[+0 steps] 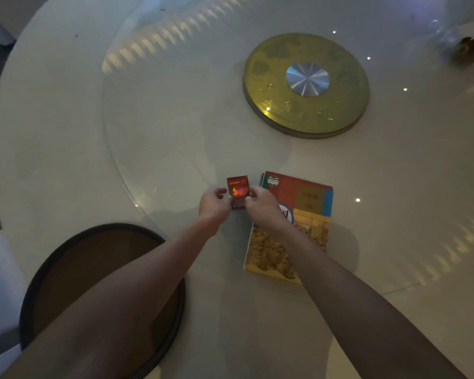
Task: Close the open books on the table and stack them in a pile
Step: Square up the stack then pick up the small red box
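A closed book [309, 212] with an orange, red and blue cover lies flat on the white round table [66, 138], near its front edge. Just left of the book, both hands hold a small dark red pack [238, 187] upright above the table. My left hand [214, 205] grips its left edge. My right hand [262, 206] grips its right edge, and that wrist and forearm cross over the book's left side. No open book is in view.
A glass turntable [153, 110] covers the table's middle, with a round golden hub [307, 86] at its centre. A dark-rimmed round brown stool [88, 258] stands at the lower left under my left arm. A small brown object [469, 50] sits at the far right.
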The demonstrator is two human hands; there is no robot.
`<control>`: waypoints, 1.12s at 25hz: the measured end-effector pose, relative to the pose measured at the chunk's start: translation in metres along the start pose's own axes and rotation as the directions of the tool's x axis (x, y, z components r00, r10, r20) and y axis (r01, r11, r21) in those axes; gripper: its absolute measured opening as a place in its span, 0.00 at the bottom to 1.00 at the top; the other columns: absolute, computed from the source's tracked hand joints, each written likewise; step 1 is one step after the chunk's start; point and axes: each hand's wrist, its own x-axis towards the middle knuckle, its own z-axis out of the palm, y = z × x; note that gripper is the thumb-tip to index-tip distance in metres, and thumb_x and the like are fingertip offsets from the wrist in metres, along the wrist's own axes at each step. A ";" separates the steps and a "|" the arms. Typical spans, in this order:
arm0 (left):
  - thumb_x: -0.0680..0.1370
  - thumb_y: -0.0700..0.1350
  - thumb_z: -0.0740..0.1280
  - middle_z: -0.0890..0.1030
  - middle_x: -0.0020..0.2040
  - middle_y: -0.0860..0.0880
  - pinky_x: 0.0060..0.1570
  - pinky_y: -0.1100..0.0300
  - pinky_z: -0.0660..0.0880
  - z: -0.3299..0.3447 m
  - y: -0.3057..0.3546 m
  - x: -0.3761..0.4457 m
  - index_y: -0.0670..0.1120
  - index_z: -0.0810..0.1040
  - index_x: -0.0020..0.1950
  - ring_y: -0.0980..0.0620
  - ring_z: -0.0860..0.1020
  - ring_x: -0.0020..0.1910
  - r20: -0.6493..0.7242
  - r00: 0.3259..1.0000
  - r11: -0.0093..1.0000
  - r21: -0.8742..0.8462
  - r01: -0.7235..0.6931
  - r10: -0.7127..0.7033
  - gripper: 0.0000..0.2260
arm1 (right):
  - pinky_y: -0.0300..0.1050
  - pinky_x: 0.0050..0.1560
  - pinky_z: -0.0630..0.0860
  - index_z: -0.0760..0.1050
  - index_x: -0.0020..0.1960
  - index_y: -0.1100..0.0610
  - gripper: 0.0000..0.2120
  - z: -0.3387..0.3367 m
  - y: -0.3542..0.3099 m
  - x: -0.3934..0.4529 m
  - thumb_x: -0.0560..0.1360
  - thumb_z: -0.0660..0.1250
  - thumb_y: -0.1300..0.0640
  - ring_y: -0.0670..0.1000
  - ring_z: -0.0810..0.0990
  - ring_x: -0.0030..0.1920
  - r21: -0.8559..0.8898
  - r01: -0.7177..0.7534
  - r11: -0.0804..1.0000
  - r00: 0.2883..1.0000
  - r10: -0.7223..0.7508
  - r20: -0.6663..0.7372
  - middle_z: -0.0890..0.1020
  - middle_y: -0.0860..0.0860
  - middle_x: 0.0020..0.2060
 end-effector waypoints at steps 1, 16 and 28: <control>0.79 0.42 0.69 0.82 0.60 0.45 0.47 0.57 0.76 -0.002 -0.003 0.001 0.44 0.80 0.67 0.47 0.81 0.56 0.008 1.000 1.000 -0.009 -0.005 0.005 0.16 | 0.47 0.41 0.77 0.77 0.46 0.54 0.08 0.005 -0.002 0.004 0.79 0.60 0.62 0.54 0.80 0.45 0.025 -0.028 0.999 0.999 0.028 -0.017 0.81 0.53 0.42; 0.79 0.42 0.70 0.86 0.51 0.47 0.51 0.58 0.80 -0.140 -0.076 -0.036 0.45 0.85 0.59 0.50 0.83 0.49 -0.120 0.988 0.991 -0.086 -0.104 0.093 0.10 | 0.52 0.48 0.85 0.66 0.72 0.58 0.22 0.116 -0.053 -0.044 0.80 0.67 0.63 0.59 0.87 0.50 0.335 -0.170 0.927 0.970 0.096 0.225 0.82 0.64 0.56; 0.80 0.43 0.69 0.83 0.60 0.48 0.57 0.54 0.80 -0.204 -0.186 -0.076 0.46 0.85 0.60 0.51 0.80 0.59 -0.228 0.973 0.998 -0.052 0.033 -0.044 0.11 | 0.52 0.61 0.83 0.70 0.73 0.66 0.21 0.207 -0.063 -0.111 0.82 0.65 0.61 0.53 0.84 0.56 0.177 -0.251 0.952 0.908 0.168 0.384 0.81 0.51 0.46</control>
